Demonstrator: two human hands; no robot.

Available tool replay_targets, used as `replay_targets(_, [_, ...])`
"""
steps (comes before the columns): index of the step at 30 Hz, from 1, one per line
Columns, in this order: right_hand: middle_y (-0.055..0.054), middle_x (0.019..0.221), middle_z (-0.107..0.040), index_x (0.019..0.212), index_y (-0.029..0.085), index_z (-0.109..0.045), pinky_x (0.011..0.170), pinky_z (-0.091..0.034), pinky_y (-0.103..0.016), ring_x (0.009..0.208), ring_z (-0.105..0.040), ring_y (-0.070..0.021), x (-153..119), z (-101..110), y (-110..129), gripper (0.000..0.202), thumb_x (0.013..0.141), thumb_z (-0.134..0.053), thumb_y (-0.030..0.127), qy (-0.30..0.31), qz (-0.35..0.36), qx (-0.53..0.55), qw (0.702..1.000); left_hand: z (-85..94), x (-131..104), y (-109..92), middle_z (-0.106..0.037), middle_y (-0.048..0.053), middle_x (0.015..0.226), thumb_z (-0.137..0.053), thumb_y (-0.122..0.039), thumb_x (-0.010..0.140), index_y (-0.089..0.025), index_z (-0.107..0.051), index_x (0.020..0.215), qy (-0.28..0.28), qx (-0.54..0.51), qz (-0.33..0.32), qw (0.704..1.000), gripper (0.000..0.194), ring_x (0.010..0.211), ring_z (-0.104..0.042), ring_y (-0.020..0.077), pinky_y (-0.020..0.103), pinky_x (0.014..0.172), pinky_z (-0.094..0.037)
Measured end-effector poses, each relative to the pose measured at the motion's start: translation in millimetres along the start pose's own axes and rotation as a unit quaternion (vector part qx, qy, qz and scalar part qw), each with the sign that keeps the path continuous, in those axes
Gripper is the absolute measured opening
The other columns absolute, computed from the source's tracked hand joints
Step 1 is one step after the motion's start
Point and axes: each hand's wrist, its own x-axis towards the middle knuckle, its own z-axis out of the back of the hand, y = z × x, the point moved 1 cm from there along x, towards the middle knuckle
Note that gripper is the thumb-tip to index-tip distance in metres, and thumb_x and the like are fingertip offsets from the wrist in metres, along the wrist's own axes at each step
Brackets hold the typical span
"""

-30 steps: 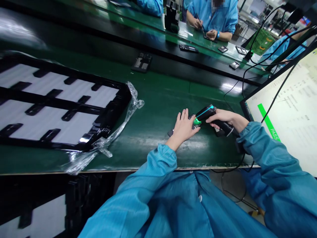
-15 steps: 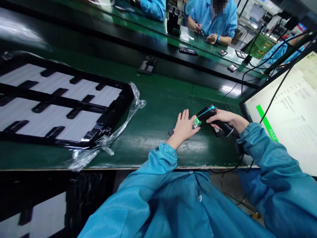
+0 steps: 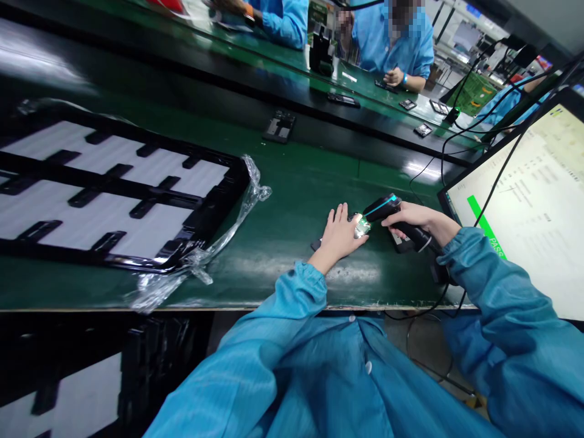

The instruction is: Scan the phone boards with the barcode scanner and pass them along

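Note:
My left hand (image 3: 340,234) lies flat over an opened phone body (image 3: 316,244), fingers stretched out and thumb apart. Most of that phone is hidden beneath the palm; its bare circuit board (image 3: 362,225) shows past the hand, lit bright white and green. In my right hand (image 3: 417,220) is a black handheld barcode scanner (image 3: 382,207) with a blue stripe, the fingers wrapped round its grip. The scanner's head points at the lit board from close by on the right. Partly hidden under the right hand, another phone part (image 3: 402,242) rests on the green bench (image 3: 283,231).
A black tray (image 3: 150,201) with white compartments, edged in clear plastic wrap (image 3: 246,201), fills the left. A monitor (image 3: 529,207) showing a green PASS bar stands at right. Another open phone (image 3: 279,126) lies farther back. Cables hang near the monitor. Co-workers in blue sit across.
The light on the circuit board has gone from green to mostly white. Both my hands stay in place. Across the bench, a co-worker has raised one hand. My view has shifted slightly.

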Motion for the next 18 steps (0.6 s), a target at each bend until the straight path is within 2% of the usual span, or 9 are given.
replay_targets(10, [-0.003,0.052,-0.06,0.059,0.013,-0.06,0.039,-0.047,-0.022,0.041,-0.055,-0.0127,-5.2,-2.3,6.8,0.025,0.074,-0.075,0.026,-0.027,-0.007,-0.022,0.999,-5.7,1.6,2.6,-0.026,0.019,0.161,-0.059,-0.059,0.083,-0.019,-0.051,0.138,-0.002,-0.008,0.0,1.0,0.069,0.149,-0.022,0.0377,0.053,0.12,-0.016])
replay_targets(18, [-0.003,0.051,-0.061,0.06,0.014,-0.06,0.039,-0.046,-0.023,0.041,-0.055,-0.0131,-7.2,-3.0,7.1,0.024,0.072,-0.077,0.027,-0.022,-0.001,-0.011,1.0,-4.1,0.7,2.4,-0.026,0.019,0.16,-0.059,-0.058,0.084,-0.018,-0.051,0.138,-0.005,-0.019,-0.004,1.0,0.068,0.149,-0.022,0.0383,0.053,0.12,-0.015])
